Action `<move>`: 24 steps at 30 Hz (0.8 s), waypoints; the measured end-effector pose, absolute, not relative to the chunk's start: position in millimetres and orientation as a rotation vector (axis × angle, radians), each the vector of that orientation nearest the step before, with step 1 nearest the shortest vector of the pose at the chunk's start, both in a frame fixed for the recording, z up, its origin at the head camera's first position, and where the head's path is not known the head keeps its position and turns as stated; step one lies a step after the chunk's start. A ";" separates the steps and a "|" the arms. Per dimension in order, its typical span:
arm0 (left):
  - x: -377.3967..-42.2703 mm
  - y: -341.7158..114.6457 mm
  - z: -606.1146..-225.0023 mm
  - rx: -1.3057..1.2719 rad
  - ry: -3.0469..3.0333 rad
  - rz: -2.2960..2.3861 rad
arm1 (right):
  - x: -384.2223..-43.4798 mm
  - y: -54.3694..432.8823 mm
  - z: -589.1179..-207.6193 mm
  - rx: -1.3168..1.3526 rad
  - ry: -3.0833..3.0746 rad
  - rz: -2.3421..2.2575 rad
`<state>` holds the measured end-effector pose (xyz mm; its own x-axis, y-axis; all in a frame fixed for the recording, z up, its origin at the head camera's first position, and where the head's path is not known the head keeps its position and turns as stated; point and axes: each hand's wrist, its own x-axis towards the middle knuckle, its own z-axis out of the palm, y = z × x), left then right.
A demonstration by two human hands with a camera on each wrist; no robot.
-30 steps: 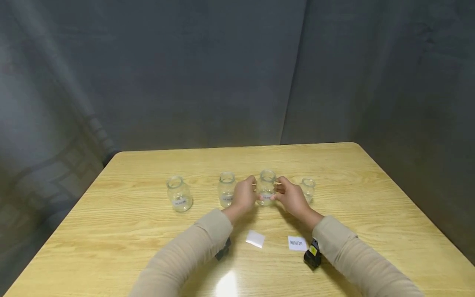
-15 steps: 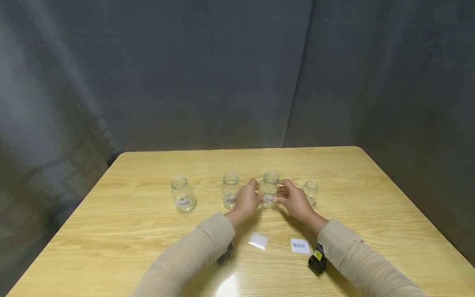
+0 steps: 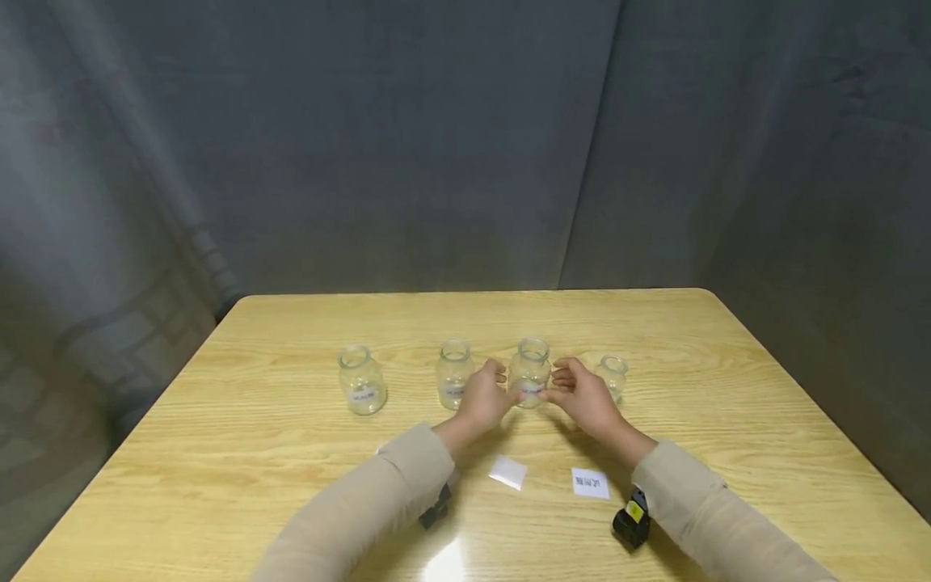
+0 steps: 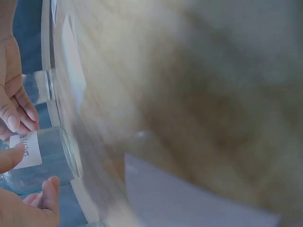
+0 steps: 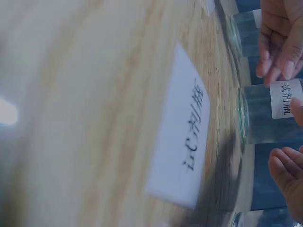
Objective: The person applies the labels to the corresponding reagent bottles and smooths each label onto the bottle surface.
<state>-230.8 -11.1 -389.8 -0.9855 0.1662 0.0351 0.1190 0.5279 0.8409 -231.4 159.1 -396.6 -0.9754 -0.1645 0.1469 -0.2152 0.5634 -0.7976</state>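
A clear glass jar (image 3: 533,364) with a white printed label (image 5: 286,98) stands upright between my two hands. My left hand (image 3: 486,398) is at its left side, the thumb at the label; in the left wrist view its fingers (image 4: 50,193) lie beside the glass. At the right side is my right hand (image 3: 587,398), its thumb also by the label and its other fingers spread apart from the jar. Whether either thumb touches the label cannot be told. Another labelled jar (image 3: 451,373) stands just left of my left hand.
Farther left is a third labelled jar (image 3: 361,384). A smaller jar (image 3: 614,373) stands behind my right hand, partly hidden. Nearer the front of the wooden table (image 3: 291,323) lie a printed white card (image 3: 590,482) and a blank white piece (image 3: 507,472). Dark curtains (image 3: 407,162) hang behind.
The fingers of both hands have eased away from the sides of the jar, more plainly on the right. The jar stays in place; the whole head view has shifted slightly.
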 end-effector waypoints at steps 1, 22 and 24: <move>-229.3 -12.2 -389.4 0.243 2.682 1.481 | -229.8 160.2 -396.2 0.331 -2.731 1.401; -198.8 2.0 -388.1 0.279 2.336 1.397 | -190.3 191.0 -395.6 0.370 -2.977 1.298; -197.6 4.0 -389.2 0.306 2.325 1.378 | -186.7 193.5 -395.1 0.372 -3.007 1.269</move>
